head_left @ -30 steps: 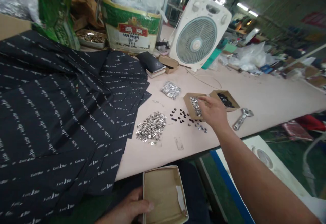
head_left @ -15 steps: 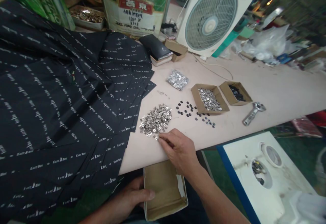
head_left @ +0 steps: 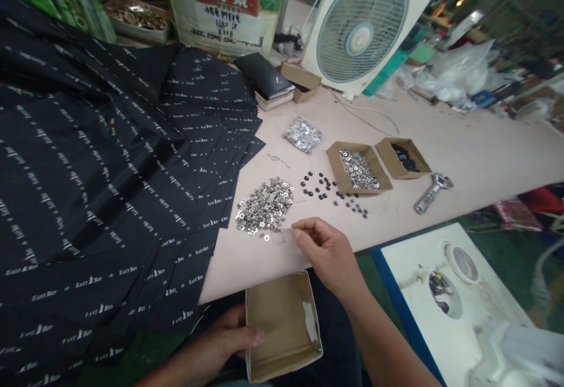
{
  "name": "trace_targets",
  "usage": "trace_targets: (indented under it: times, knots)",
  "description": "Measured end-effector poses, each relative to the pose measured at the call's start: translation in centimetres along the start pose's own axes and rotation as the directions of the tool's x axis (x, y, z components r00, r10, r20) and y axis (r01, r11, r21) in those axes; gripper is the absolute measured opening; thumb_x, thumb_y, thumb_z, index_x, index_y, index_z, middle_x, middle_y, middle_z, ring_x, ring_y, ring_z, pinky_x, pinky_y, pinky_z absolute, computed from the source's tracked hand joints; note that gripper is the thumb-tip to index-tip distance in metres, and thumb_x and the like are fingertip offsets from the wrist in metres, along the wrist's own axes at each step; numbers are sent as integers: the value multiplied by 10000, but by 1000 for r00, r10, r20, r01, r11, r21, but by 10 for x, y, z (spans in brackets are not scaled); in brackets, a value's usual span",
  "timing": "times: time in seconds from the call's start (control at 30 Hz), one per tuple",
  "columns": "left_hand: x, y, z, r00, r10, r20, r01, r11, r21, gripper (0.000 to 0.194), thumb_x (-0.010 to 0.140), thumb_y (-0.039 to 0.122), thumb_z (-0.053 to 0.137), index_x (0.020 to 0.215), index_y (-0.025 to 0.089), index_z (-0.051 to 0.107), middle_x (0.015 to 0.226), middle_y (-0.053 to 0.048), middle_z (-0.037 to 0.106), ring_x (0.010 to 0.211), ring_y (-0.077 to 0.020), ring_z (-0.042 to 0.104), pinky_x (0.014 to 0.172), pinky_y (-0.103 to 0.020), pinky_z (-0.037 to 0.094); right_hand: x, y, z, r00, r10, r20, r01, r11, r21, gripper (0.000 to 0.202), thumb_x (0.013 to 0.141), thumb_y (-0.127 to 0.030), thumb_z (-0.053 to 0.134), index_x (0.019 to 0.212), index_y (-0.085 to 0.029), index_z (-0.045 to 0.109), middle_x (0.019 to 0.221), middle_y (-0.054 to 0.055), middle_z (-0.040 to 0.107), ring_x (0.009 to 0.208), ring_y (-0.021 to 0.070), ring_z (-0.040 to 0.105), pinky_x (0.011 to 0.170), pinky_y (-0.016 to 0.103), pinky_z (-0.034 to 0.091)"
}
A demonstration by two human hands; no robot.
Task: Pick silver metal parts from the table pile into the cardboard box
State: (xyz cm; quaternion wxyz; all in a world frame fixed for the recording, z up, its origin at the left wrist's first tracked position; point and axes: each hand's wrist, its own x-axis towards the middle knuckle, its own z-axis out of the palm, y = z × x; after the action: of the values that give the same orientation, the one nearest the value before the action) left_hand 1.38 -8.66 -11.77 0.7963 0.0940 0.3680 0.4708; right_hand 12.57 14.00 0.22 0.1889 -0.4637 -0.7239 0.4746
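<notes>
My left hand [head_left: 233, 337] grips the left wall of a cardboard box [head_left: 279, 322], thumb inside and fingers beneath. The box is tilted below the table's front edge, and its visible inside holds only a torn pale patch. My right hand [head_left: 324, 249] is over the table edge, thumb and forefinger pinched together. Whatever is between those fingertips, if anything, is too small to make out. Left of them lies a pile of silver metal snap parts [head_left: 267, 205], with a few loose pieces at its front. Black snap caps [head_left: 318, 189] are scattered beyond the right hand.
Dark printed fabric [head_left: 110, 170] covers the table's left. Behind are a bag of metal parts [head_left: 303, 134], a box of silver parts [head_left: 359, 170], a box of black parts [head_left: 403, 158] and a fan [head_left: 361, 29]. An adjustable wrench [head_left: 433, 193] lies at right, near a white machine top [head_left: 440, 258].
My right hand has drawn back to the right from the pile's front edge, fingertips still together. My left hand keeps hold of the box. The camera view has shifted slightly.
</notes>
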Motion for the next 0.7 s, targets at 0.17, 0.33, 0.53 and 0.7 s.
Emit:
trace_targets:
  times: [0.17,0.33,0.53,0.7]
  knots:
    - [0,-1,-1,1000,5,-19,-5,1000,-10,603,783,326,767,1363,182,687,1337,-116,759,1260,-403,666,1084,-526,498,4,0,11,958,-262,117,287,875,-391,134,919,-244,674,982,-251,793,758,-6,646,696,168,604,702,309,436]
    - [1,-2,-2,1000,7,-3,-7,1000,-19,596,802,283,748,1389,213,668,1325,-98,766,1206,-377,697,1047,-513,523,-7,4,12,945,-285,163,328,842,-429,109,948,-238,654,927,-242,761,785,0,677,698,161,616,675,291,426]
    - [0,0,-4,1000,-20,-7,20,1000,-23,606,803,304,748,1394,201,663,1326,-111,763,1209,-387,695,1047,-529,525,-1,-1,5,956,-232,177,288,849,-442,106,943,-256,662,965,-242,765,770,-8,707,673,160,623,656,294,430]
    - [0,2,-3,1000,3,-2,-3,1000,-20,596,817,298,749,1398,200,665,1340,-113,756,1222,-383,691,1056,-515,522,8,-5,11,945,-304,123,328,856,-400,144,943,-261,666,1027,-253,783,822,-1,732,682,158,631,684,293,464]
